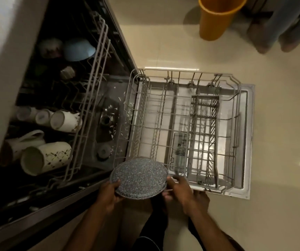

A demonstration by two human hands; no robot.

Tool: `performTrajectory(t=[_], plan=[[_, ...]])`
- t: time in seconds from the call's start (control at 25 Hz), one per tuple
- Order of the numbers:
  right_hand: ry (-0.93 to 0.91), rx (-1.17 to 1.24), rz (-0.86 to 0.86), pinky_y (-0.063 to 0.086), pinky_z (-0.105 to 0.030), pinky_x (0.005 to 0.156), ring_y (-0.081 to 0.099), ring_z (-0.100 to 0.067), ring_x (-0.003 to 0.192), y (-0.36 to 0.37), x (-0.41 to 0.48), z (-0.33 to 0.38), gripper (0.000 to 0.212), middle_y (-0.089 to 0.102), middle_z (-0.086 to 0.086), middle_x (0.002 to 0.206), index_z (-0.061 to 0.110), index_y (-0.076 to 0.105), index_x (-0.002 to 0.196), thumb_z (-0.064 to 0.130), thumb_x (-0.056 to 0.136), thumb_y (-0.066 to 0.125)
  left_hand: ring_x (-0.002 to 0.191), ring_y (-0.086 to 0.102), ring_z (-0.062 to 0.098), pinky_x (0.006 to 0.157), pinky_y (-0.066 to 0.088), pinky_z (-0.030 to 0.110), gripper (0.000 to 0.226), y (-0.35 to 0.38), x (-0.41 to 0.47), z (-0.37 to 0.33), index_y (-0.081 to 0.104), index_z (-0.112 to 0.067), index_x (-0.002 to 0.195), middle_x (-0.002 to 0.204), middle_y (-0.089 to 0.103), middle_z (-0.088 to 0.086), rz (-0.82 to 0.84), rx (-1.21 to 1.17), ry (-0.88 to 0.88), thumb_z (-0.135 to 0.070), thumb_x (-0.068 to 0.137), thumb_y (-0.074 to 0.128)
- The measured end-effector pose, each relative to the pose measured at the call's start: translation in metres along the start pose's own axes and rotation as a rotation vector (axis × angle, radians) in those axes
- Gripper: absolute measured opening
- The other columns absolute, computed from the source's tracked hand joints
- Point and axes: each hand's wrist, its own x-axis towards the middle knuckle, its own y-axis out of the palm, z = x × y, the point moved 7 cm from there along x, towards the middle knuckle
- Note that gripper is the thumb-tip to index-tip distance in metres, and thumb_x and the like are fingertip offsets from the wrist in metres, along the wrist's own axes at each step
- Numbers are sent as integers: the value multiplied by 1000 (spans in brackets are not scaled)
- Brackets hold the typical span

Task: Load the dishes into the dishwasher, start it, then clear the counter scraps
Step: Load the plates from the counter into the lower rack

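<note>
A round grey speckled plate (139, 178) hangs over the near left corner of the lower rack (181, 124), which is pulled out over the open dishwasher door (247, 142). My left hand (109, 194) grips the plate's left rim with the thumb on top. My right hand (177, 190) holds its right rim. The lower rack carries only an empty cutlery basket (204, 134). The upper rack (95, 91) holds several white mugs (64, 121), a patterned mug (44, 158), a blue bowl (78, 49) and another bowl (50, 48).
An orange plastic bin (218, 17) stands on the cream tiled floor beyond the door. Another person's feet (276, 38) are at the top right. A pale cabinet side (4, 42) borders the dishwasher on the left. My own foot (201, 196) stands by the door's near edge.
</note>
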Motion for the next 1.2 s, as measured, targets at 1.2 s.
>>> performTrajectory(t=[1.2], plan=[[8, 74, -124, 58, -29, 46, 66, -19, 46, 26, 11, 3, 18, 68, -12, 61, -5, 62, 106, 12, 99, 58, 80, 63, 21, 50, 58, 31, 24, 15, 28, -28, 57, -2, 123, 106, 65, 14, 32, 213, 6, -6, 100, 52]])
